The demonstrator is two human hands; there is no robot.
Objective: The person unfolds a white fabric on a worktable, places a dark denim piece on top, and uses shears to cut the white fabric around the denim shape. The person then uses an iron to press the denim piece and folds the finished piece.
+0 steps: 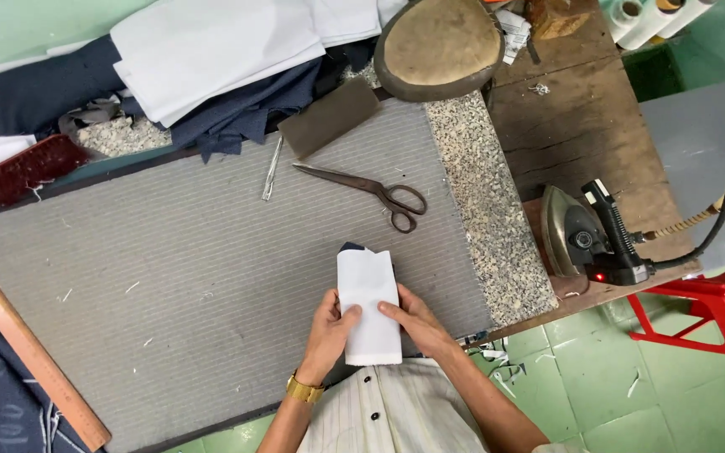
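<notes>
While scissors [371, 193] lie farther off, left hand [329, 329] and right hand [417, 323] both grasp a white folded cloth piece [368, 304] — near edge of the grey pad [169, 268].

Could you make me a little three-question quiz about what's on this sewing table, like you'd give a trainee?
1. True or false: both hands rest on the white fabric piece.
2. Which lies nearest above that piece on the grey striped pad? A) scissors B) red brush C) wooden ruler
3. Fill in: the iron stands on the person's ____ side.

Key:
1. True: the left hand and right hand each press a thumb on it.
2. A.
3. Right, beside the red plastic stool.
</notes>
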